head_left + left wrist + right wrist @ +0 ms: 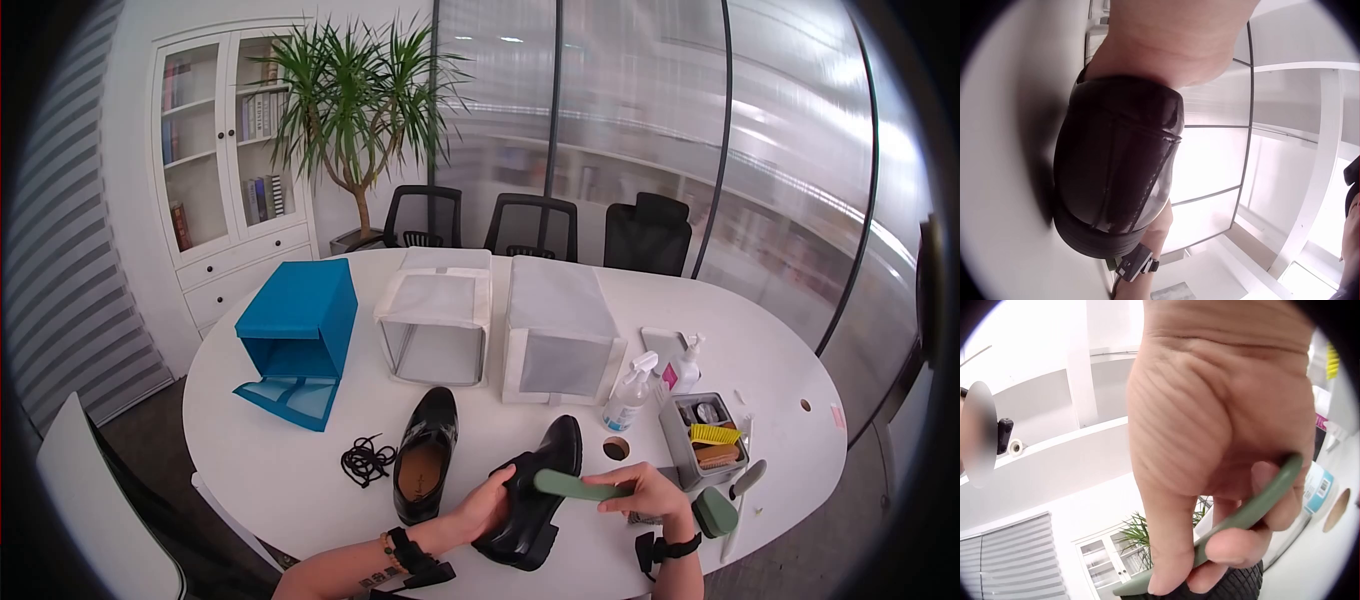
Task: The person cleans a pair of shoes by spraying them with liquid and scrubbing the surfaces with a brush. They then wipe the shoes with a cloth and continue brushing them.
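Two black dress shoes sat in front of me in the head view. My left hand (486, 506) grasped the held shoe (530, 516) at its opening. It was tilted, toe away from me, sole turned right. Left fingertips mostly hidden, couldn't tell exactly how they lay. My right hand (648, 492) gripped a thin green strip (572, 485), far end over that shoe; contact unclear. Left wrist cam added what the head view lacked: the stitched back of the shoe (1116, 165), close up, my wrist right above it. Right wrist cam showed thumb (1171, 565) and fingers (1232, 547) curled round the strip, plus a barcode (1324, 486) on the spray bottle (622, 408). Only the head view had the second shoe (424, 468), upright, tan insole up, black laces (368, 462) just left of it.
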The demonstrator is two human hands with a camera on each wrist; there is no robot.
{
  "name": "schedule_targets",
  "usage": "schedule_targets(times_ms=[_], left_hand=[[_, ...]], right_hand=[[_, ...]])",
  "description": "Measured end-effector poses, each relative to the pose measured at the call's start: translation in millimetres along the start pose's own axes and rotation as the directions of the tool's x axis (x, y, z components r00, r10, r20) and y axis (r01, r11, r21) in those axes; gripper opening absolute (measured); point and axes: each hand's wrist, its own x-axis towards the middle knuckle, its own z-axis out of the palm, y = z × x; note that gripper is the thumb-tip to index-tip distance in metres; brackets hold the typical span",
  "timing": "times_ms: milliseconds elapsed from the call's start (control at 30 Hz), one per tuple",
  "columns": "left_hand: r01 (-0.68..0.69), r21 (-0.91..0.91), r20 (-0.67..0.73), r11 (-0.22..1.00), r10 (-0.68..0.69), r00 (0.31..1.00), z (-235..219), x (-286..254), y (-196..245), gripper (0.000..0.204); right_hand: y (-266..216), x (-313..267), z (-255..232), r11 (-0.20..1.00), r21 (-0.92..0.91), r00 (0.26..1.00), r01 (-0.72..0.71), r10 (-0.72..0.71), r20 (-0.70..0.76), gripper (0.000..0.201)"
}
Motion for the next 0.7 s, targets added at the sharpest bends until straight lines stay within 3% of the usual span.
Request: schedule_targets(times_ms=[67,200,267,333,433,567,633,700], left_hand=[[-0.031,-0.017,0.021,0.999,0.032,0.999,-4,3,-3,0.067],[-0.020,-0.023,0.025,1.000,0.021,0.999,-9,6,-5,0.063],[-0.056,-0.020,0.054,0.998,0.057,0.997,-10,8,-6,0.063],[-0.056,-0.015,0.040,0.998,0.057,0.998,-8,6,-5,0.063],[-0.039,-0.010,0.021,0.999,0.039,0.999,-7,5,-4,0.063],[-0.016,-0.014,0.029,1.000,0.017,0.999,-8,6,-4,0.064],[-0.032,-0.002,0.039,0.999,0.033,0.999,-9,8,-6,0.064],[-0.048,0.010,0.047,0.999,0.048,0.998,-8,7,-5,0.064]], right_hand=[[9,3,-4,1.000,-0.006,0.995,0.025,-0.025,-0.097,0.050],[2,0,-4,1.000,-0.016,0.991,-0.017,0.014,-0.137,0.050],[0,-3,-3,0.995,0.029,0.985,0.093,-0.096,0.144,0.048],[-5,-1,1,0.996,0.026,0.983,0.091,-0.094,0.158,0.047],[4,7,4,0.989,0.001,0.975,0.149,-0.147,-0.165,0.050],[8,5,0,0.994,-0.030,0.978,0.105,-0.108,-0.176,0.050],[3,1,1,0.991,0.042,0.986,0.128,-0.131,0.101,0.046],[-1,3,3,0.985,-0.003,0.982,0.171,-0.170,0.087,0.047]])
